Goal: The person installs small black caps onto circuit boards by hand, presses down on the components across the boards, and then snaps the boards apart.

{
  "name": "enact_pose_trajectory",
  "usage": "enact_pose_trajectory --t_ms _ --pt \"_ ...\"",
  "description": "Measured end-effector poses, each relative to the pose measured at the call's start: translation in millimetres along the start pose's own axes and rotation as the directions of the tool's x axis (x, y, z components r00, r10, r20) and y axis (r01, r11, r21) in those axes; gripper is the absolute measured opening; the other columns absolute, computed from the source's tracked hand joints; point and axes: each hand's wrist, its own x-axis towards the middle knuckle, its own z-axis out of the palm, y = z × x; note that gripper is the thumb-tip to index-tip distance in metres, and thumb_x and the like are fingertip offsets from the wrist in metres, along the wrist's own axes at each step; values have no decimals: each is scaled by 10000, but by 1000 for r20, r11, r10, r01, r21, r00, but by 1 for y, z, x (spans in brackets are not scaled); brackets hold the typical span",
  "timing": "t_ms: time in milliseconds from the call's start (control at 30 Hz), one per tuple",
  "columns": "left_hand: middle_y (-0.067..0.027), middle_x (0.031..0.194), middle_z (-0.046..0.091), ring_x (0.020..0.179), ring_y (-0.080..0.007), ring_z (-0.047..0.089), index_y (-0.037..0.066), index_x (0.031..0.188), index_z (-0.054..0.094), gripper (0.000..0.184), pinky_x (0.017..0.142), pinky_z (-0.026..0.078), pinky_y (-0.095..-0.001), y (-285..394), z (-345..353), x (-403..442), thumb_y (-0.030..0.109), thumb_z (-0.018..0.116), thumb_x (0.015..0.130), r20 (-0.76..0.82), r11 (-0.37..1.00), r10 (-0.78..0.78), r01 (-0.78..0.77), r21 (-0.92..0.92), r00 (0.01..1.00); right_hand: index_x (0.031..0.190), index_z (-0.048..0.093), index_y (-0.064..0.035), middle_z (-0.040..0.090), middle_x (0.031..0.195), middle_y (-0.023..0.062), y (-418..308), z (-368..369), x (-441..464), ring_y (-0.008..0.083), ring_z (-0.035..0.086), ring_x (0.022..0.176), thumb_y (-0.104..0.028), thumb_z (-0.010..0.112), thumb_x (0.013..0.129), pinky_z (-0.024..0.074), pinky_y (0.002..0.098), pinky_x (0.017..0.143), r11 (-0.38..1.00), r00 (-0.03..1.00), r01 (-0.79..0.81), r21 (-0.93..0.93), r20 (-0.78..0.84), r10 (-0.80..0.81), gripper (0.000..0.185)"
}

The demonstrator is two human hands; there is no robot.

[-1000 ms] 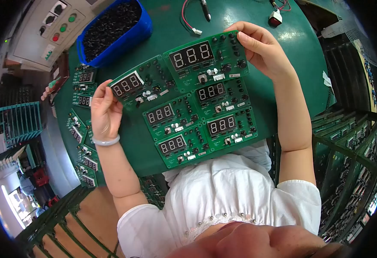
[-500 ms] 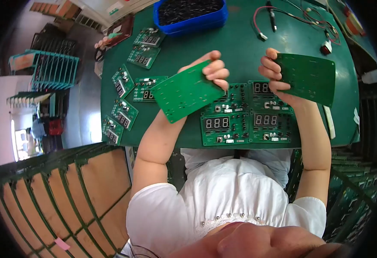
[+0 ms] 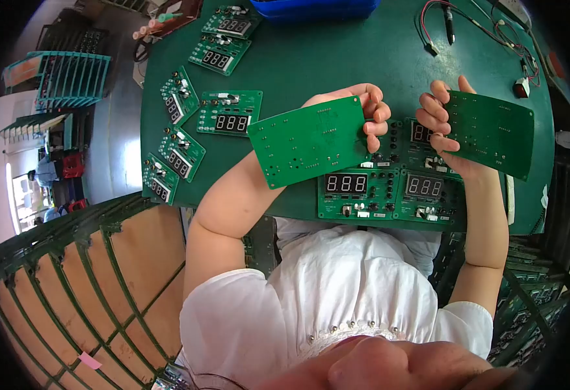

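My left hand (image 3: 374, 117) grips the right edge of a green circuit board (image 3: 311, 143), whose solder side faces the camera. A second green board (image 3: 493, 133), also solder side up, is held at its left edge by my right hand (image 3: 437, 114). Both boards are tilted and raised above the table. Beneath them lie display boards in a block; the front two, a left one (image 3: 356, 194) and a right one (image 3: 428, 197), show their three-digit displays. The held boards and my hands partly cover the boards behind. Another display board (image 3: 229, 114) lies left of the left-hand board.
Several more display boards (image 3: 179, 156) lie along the left of the green table (image 3: 324, 58). A blue bin (image 3: 317, 10) stands at the far edge. A black pen (image 3: 449, 26), wires and a white connector block (image 3: 522, 86) are at the far right. Wooden-panelled racks (image 3: 83, 279) stand lower left.
Since one second ago both boards have been lifted off the block and turned solder side up. Over the last half second they moved slightly right in view, and the camera view shifted.
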Motion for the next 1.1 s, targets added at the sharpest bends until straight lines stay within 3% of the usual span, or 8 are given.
enact_pose_trajectory --t_ms 100,300,1100 --pt "-88 994 499 862 -161 504 6 1104 535 183 806 526 -316 0 0 -2 154 446 1042 -73 999 -6 3 -35 997 954 451 -1 410 806 91 0 0 2 175 419 726 -392 343 1057 495 262 444 1000 1000 -10 -6 -20 10 418" --pt "-98 989 509 847 -169 528 8 1057 528 175 843 572 -360 0 -4 -1 159 440 1045 -57 998 8 -12 -65 998 944 419 -14 388 790 90 -2 -1 0 171 414 709 -403 314 1062 488 265 418 999 999 -28 -32 -39 27 420" --pt "-100 981 496 853 -176 522 -3 1057 531 201 875 560 -382 0 -3 -3 180 451 1038 -56 999 32 -33 -11 998 950 431 -12 406 800 98 -1 -2 0 176 432 735 -408 319 1061 520 280 452 998 1000 -26 -51 -17 25 427"
